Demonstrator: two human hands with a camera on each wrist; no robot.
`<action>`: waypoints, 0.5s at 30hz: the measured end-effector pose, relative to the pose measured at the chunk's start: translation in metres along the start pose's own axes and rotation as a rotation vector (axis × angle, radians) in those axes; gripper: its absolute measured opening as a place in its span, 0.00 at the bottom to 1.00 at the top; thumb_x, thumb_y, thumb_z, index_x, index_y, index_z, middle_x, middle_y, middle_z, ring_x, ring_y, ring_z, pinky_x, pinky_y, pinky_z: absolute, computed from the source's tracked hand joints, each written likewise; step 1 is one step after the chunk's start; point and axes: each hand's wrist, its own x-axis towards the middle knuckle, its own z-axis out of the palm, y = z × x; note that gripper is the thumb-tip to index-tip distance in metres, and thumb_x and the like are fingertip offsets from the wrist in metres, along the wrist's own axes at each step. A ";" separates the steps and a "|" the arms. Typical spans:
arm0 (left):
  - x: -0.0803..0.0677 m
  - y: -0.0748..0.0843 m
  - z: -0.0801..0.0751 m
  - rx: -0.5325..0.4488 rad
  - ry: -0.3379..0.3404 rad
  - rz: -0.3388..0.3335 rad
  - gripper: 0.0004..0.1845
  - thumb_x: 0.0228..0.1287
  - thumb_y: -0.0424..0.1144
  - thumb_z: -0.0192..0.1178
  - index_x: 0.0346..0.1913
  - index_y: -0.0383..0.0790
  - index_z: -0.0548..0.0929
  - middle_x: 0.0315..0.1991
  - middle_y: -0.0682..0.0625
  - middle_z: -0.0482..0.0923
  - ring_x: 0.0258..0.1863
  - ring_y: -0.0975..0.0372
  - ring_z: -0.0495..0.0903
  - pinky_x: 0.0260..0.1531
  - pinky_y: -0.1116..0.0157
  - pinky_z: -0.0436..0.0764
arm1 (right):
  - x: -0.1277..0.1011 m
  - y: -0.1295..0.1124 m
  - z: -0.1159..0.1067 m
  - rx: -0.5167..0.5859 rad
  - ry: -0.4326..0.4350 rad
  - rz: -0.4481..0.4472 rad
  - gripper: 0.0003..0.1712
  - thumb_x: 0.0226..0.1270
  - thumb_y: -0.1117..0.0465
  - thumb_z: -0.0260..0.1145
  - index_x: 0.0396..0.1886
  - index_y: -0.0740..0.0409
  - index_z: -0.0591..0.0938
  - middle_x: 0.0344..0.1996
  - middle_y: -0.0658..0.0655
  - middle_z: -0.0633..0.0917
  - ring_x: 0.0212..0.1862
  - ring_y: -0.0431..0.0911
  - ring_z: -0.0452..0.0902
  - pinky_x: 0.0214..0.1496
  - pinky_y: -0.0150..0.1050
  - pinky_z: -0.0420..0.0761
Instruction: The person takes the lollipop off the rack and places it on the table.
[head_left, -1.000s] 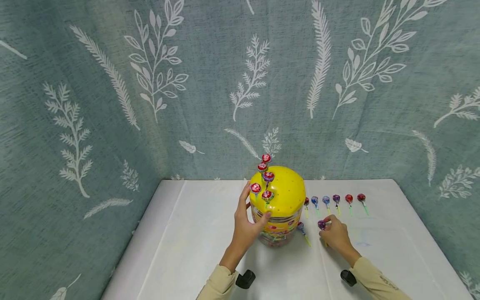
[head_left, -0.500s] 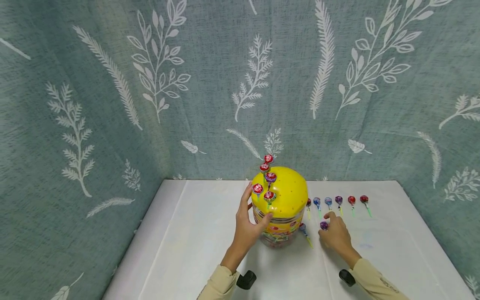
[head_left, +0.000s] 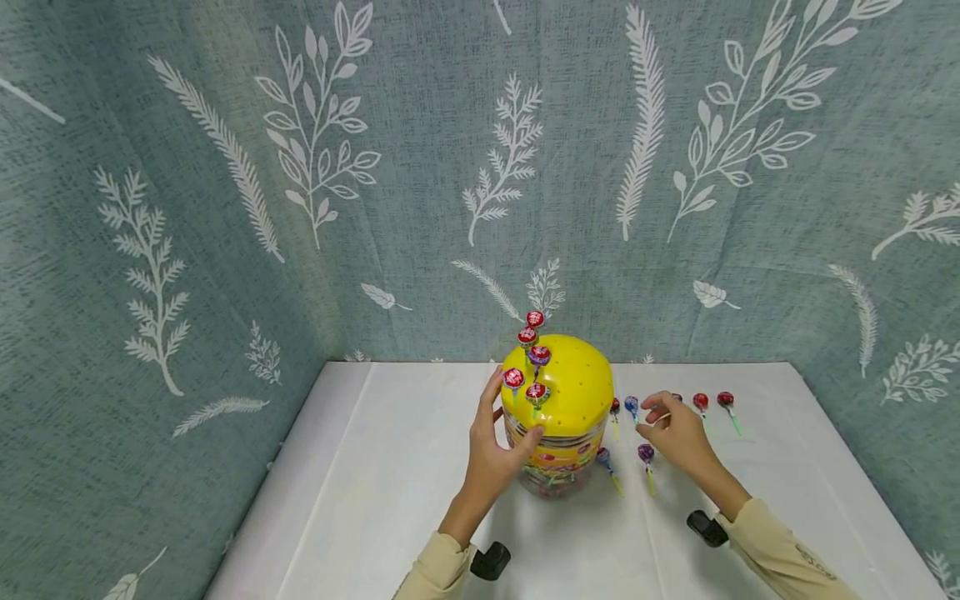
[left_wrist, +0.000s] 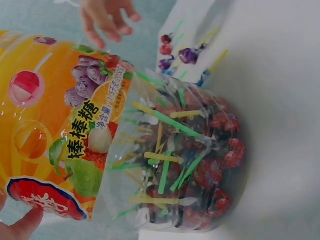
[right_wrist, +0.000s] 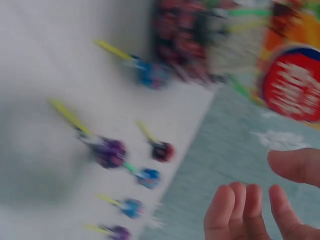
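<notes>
A clear jar (head_left: 558, 454) with a yellow lid (head_left: 573, 379) stands mid-table, full of lollipops (left_wrist: 192, 165). Several lollipops (head_left: 536, 392) stick upright from holes in the lid's left side. My left hand (head_left: 504, 421) holds the jar's left side, its thumb on the front. My right hand (head_left: 663, 417) hovers to the right of the jar over a row of lollipops (head_left: 700, 402), fingers (right_wrist: 250, 210) loosely bent and holding nothing. A purple lollipop (head_left: 646, 454) lies on the table just in front of that hand, also seen in the right wrist view (right_wrist: 110, 151).
A blue lollipop (head_left: 603, 457) lies by the jar's base. The white table (head_left: 375, 500) is walled on three sides by a grey-green leaf-patterned curtain (head_left: 225, 208). Bare table lies left of the jar and along the near edge.
My right hand has left the purple lollipop lying on the table and moved up and back towards the row. The left hand and the jar have stayed put.
</notes>
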 end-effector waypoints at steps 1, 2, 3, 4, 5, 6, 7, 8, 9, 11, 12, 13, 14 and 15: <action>0.000 -0.002 0.000 -0.002 -0.002 -0.005 0.42 0.55 0.36 0.65 0.70 0.34 0.56 0.71 0.39 0.55 0.66 0.50 0.62 0.53 0.40 0.69 | 0.001 -0.004 -0.005 0.011 0.000 -0.012 0.15 0.54 0.68 0.69 0.41 0.64 0.76 0.30 0.58 0.79 0.31 0.49 0.74 0.31 0.38 0.75; 0.000 -0.007 0.001 -0.002 -0.001 -0.007 0.42 0.55 0.37 0.65 0.71 0.36 0.56 0.71 0.42 0.55 0.66 0.50 0.61 0.53 0.40 0.69 | 0.002 -0.008 -0.010 0.022 0.001 -0.028 0.15 0.55 0.67 0.69 0.41 0.64 0.76 0.30 0.58 0.79 0.32 0.49 0.74 0.32 0.38 0.76; -0.001 -0.012 0.002 0.001 -0.001 -0.009 0.43 0.55 0.39 0.65 0.72 0.38 0.56 0.72 0.44 0.55 0.66 0.51 0.61 0.53 0.41 0.69 | 0.002 -0.012 -0.014 0.034 0.004 -0.047 0.15 0.56 0.67 0.69 0.41 0.64 0.76 0.30 0.58 0.79 0.32 0.49 0.74 0.32 0.37 0.76; -0.001 -0.017 0.003 0.006 0.001 -0.011 0.43 0.56 0.41 0.65 0.72 0.41 0.56 0.72 0.46 0.55 0.66 0.53 0.61 0.53 0.42 0.70 | 0.003 -0.016 -0.019 0.046 0.006 -0.065 0.14 0.57 0.67 0.69 0.41 0.64 0.76 0.31 0.58 0.80 0.32 0.49 0.75 0.32 0.36 0.76; -0.002 -0.023 0.004 0.007 0.001 -0.014 0.43 0.56 0.43 0.66 0.72 0.43 0.55 0.72 0.49 0.54 0.66 0.54 0.61 0.54 0.42 0.70 | 0.004 -0.020 -0.023 0.055 0.010 -0.084 0.14 0.57 0.67 0.69 0.42 0.63 0.76 0.31 0.58 0.80 0.32 0.48 0.75 0.31 0.35 0.76; -0.002 -0.029 0.005 0.009 0.002 -0.018 0.43 0.56 0.45 0.65 0.73 0.46 0.55 0.73 0.51 0.54 0.67 0.55 0.60 0.54 0.43 0.70 | 0.004 -0.023 -0.027 0.062 0.016 -0.104 0.13 0.57 0.67 0.69 0.41 0.63 0.77 0.31 0.57 0.80 0.32 0.48 0.75 0.30 0.35 0.77; -0.003 -0.034 0.006 0.012 0.003 -0.020 0.44 0.56 0.47 0.65 0.73 0.49 0.55 0.73 0.53 0.53 0.67 0.56 0.60 0.54 0.44 0.70 | 0.005 -0.027 -0.031 0.068 0.021 -0.122 0.13 0.58 0.66 0.69 0.41 0.63 0.77 0.31 0.57 0.80 0.31 0.48 0.75 0.29 0.33 0.77; -0.003 -0.034 0.006 0.018 0.004 -0.020 0.43 0.56 0.49 0.64 0.73 0.50 0.55 0.73 0.55 0.53 0.67 0.57 0.60 0.54 0.44 0.70 | 0.005 -0.030 -0.034 0.074 0.025 -0.136 0.13 0.58 0.66 0.68 0.42 0.62 0.77 0.31 0.57 0.81 0.31 0.47 0.75 0.29 0.33 0.77; -0.003 -0.034 0.007 0.020 0.004 -0.021 0.43 0.57 0.50 0.64 0.73 0.51 0.55 0.73 0.55 0.53 0.67 0.57 0.59 0.54 0.44 0.70 | 0.006 -0.034 -0.037 0.078 0.030 -0.148 0.12 0.58 0.66 0.68 0.42 0.62 0.77 0.32 0.57 0.81 0.31 0.47 0.76 0.28 0.33 0.77; -0.003 -0.035 0.007 0.021 0.003 -0.020 0.43 0.57 0.52 0.63 0.73 0.52 0.55 0.73 0.55 0.52 0.67 0.57 0.59 0.54 0.44 0.70 | 0.006 -0.042 -0.042 0.090 0.038 -0.165 0.13 0.59 0.66 0.68 0.42 0.63 0.78 0.33 0.58 0.81 0.32 0.46 0.76 0.30 0.32 0.77; -0.003 -0.035 0.007 0.022 0.001 -0.020 0.43 0.57 0.52 0.63 0.73 0.52 0.55 0.73 0.55 0.52 0.67 0.57 0.59 0.54 0.44 0.69 | 0.006 -0.045 -0.045 0.096 0.039 -0.171 0.13 0.59 0.66 0.68 0.43 0.62 0.78 0.34 0.58 0.81 0.33 0.45 0.76 0.31 0.32 0.77; -0.003 -0.035 0.007 0.024 0.000 -0.019 0.43 0.57 0.52 0.63 0.72 0.53 0.55 0.73 0.55 0.52 0.68 0.57 0.59 0.54 0.44 0.69 | 0.006 -0.049 -0.047 0.104 0.042 -0.177 0.13 0.59 0.65 0.68 0.43 0.62 0.78 0.34 0.58 0.81 0.33 0.44 0.76 0.32 0.31 0.78; -0.003 -0.035 0.007 0.027 0.000 -0.016 0.43 0.57 0.52 0.63 0.72 0.53 0.54 0.73 0.54 0.52 0.68 0.57 0.59 0.54 0.44 0.70 | 0.006 -0.053 -0.049 0.111 0.046 -0.184 0.13 0.60 0.65 0.68 0.43 0.62 0.78 0.35 0.58 0.81 0.34 0.43 0.76 0.32 0.31 0.78; -0.002 -0.035 0.007 0.029 -0.001 -0.014 0.43 0.57 0.53 0.63 0.72 0.54 0.54 0.73 0.54 0.52 0.68 0.57 0.59 0.54 0.44 0.69 | 0.005 -0.056 -0.051 0.120 0.049 -0.189 0.13 0.60 0.64 0.68 0.44 0.62 0.78 0.36 0.58 0.81 0.35 0.42 0.76 0.33 0.31 0.78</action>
